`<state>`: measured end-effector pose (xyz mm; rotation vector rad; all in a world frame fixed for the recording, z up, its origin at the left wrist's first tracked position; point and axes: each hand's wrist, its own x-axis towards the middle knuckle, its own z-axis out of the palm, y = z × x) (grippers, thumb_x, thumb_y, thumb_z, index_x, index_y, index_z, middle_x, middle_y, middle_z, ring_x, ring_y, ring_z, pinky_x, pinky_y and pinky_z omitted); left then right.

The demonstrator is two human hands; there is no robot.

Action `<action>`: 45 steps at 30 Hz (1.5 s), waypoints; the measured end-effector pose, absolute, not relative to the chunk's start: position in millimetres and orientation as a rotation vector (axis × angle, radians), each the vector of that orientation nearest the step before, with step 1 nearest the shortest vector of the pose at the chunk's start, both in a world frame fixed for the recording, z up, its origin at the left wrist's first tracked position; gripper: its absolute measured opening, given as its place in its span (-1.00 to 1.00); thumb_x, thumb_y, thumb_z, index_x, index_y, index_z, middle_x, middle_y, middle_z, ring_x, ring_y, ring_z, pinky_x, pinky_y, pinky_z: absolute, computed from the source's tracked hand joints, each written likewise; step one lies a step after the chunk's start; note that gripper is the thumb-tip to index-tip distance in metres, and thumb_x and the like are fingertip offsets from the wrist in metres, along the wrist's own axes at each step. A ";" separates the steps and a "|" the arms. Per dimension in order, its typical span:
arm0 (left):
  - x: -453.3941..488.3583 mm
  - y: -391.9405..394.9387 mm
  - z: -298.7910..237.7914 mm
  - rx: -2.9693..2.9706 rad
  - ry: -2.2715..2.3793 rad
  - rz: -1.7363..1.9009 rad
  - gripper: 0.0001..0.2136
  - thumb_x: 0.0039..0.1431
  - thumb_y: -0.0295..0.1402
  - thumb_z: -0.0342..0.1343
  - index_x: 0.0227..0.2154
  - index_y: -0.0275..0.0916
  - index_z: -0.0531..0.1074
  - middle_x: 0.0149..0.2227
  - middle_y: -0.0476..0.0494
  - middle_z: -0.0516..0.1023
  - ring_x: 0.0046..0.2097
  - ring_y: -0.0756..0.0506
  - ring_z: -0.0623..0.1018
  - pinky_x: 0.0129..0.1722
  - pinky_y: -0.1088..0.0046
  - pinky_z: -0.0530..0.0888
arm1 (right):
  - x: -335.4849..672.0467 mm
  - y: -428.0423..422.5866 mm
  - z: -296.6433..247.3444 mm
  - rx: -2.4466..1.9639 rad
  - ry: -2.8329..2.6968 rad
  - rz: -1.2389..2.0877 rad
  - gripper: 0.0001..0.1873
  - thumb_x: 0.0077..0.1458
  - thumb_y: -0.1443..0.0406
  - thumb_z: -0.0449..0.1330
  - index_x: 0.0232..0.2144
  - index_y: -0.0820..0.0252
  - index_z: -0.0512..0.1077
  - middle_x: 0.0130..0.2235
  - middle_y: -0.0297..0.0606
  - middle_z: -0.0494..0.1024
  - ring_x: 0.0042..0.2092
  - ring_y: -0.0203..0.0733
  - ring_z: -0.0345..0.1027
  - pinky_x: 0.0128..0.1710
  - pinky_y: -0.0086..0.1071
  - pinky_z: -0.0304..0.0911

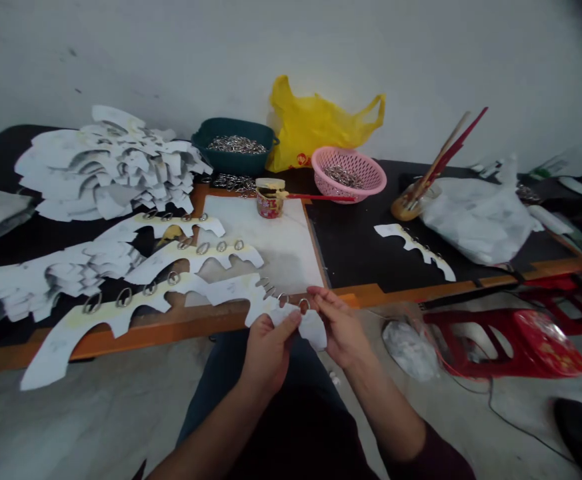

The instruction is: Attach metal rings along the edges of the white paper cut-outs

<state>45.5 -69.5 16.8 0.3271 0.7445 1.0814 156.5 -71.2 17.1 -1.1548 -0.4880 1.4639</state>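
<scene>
Both my hands hold a white cut-out piece (251,297) with metal rings along its tabs, just off the table's near edge. My left hand (268,350) pinches it from below, thumb on top. My right hand (338,323) pinches the right end tab, next to a metal ring (304,305). Three similar white pieces with rings (198,257) lie on the table to the left.
Piles of white cut-outs (111,163) cover the left of the low orange-edged table (171,327). A green tub of rings (235,145), a yellow bag (315,123), a pink basket (349,172) and a glue pot (269,198) stand behind. Red stools (511,333) are at right.
</scene>
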 end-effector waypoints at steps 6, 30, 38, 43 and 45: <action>49.4 -63.8 16.3 0.283 0.882 1.183 -0.77 -0.20 -0.43 0.27 -0.40 -0.32 0.43 -0.43 -0.04 0.55 -0.37 -0.02 0.52 -0.30 0.47 0.42 | 172.5 -71.2 22.3 -1.355 -0.863 0.874 -0.70 0.02 0.24 0.15 -0.15 0.12 0.29 -0.41 -0.40 0.36 -0.34 -0.35 0.26 -0.27 -0.43 0.20; 37.4 -67.6 3.9 0.481 0.919 1.178 -0.69 -0.18 -0.42 0.26 -0.27 -0.31 0.47 -0.25 -0.14 0.57 -0.19 -0.09 0.51 -0.14 0.41 0.38 | 164.2 -70.4 46.3 -1.361 -1.219 1.363 -0.66 -0.01 0.29 0.16 -0.13 0.13 0.29 -0.30 -0.31 0.43 -0.27 -0.30 0.32 -0.25 -0.39 0.23; 29.0 -68.6 2.7 0.527 0.877 1.200 -0.61 -0.21 -0.48 0.26 -0.22 -0.24 0.39 -0.26 -0.08 0.55 -0.21 -0.08 0.51 -0.21 0.40 0.42 | 161.6 -57.4 33.7 -1.179 -0.994 1.682 -0.70 -0.11 0.32 0.24 -0.24 0.19 0.38 -0.32 -0.29 0.48 -0.32 -0.32 0.32 -0.27 -0.39 0.21; 25.8 -68.3 5.3 0.489 0.868 1.131 -0.60 -0.21 -0.48 0.26 -0.21 -0.26 0.38 -0.27 -0.11 0.54 -0.24 -0.07 0.51 -0.31 0.47 0.43 | 166.7 -58.0 21.8 -1.098 -0.818 1.799 -0.66 -0.20 0.33 0.31 -0.28 0.20 0.39 -0.34 -0.32 0.48 -0.35 -0.34 0.33 -0.32 -0.44 0.21; 26.2 -68.2 5.5 0.507 0.864 1.127 -0.59 -0.19 -0.48 0.25 -0.18 -0.26 0.38 -0.26 -0.11 0.53 -0.23 -0.07 0.51 -0.31 0.47 0.43 | 167.3 -58.2 20.9 -1.096 -0.796 1.799 -0.66 -0.20 0.33 0.31 -0.29 0.20 0.38 -0.34 -0.32 0.48 -0.36 -0.35 0.32 -0.35 -0.46 0.21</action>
